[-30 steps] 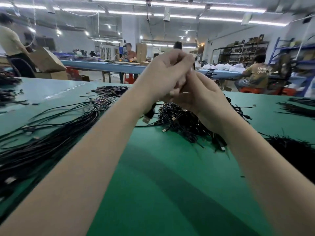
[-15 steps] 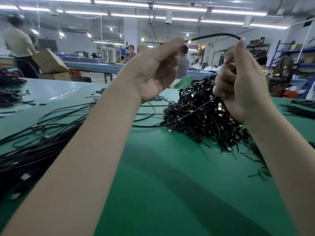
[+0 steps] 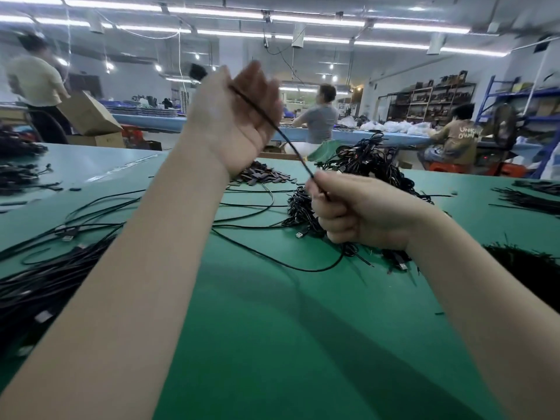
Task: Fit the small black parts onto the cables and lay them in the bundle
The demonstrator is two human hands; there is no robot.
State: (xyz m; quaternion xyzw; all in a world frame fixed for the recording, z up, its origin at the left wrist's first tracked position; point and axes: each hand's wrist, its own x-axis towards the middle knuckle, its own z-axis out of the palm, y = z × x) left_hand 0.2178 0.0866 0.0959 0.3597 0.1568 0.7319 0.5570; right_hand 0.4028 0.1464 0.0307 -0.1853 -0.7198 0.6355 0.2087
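Table [image 3: 303,344]: a green work surface fills the foreground, both bare forearms reaching across it.
Bundle [image 3: 36,286]: straight black cables lie along the table's left edge.
Tangled heap [image 3: 372,168]: unsorted cables piled toward the far edge, right of centre.
Small black parts [image 3: 260,177]: a loose pile near the far edge, just beyond the left wrist.
Left hand [image 3: 233,122]: raised palm-up, fingers loosely curled around the cable, a blurred dark end showing above the thumb.
Right hand [image 3: 354,213]: lower, fist closed, thumb and forefinger pinching the same cable.
Cable [image 3: 272,122]: stretched taut above the table between the hands, slanting down to the right.
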